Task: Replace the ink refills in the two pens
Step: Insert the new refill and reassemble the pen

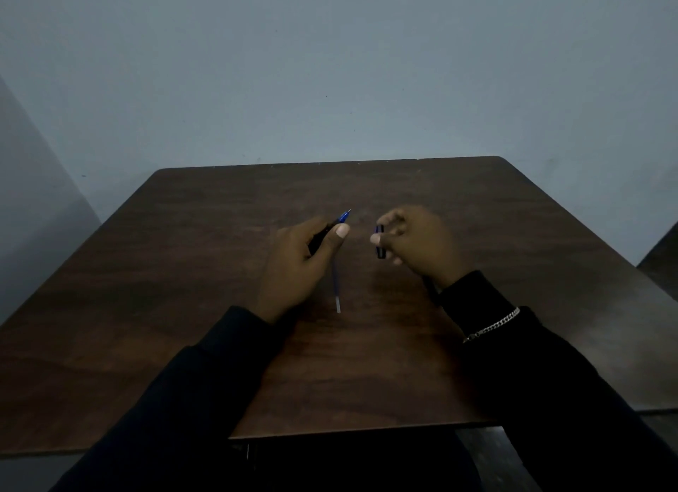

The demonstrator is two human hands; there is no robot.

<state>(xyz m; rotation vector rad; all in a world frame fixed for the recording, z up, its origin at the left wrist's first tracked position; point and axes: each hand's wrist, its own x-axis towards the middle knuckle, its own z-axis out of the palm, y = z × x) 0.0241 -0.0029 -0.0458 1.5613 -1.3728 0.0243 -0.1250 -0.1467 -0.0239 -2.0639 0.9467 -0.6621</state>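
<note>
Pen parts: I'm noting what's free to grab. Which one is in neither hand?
The thin blue refill with the pale end, lying on the table. The left hand grips the blue-tipped pen; the right hand pinches a short dark piece.

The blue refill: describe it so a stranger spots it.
On the brown table, look between the left hand and right hand. A blue refill runs from the left hand toward the person. Unlike the held pen and dark piece, it is thin with a pale end.
</note>
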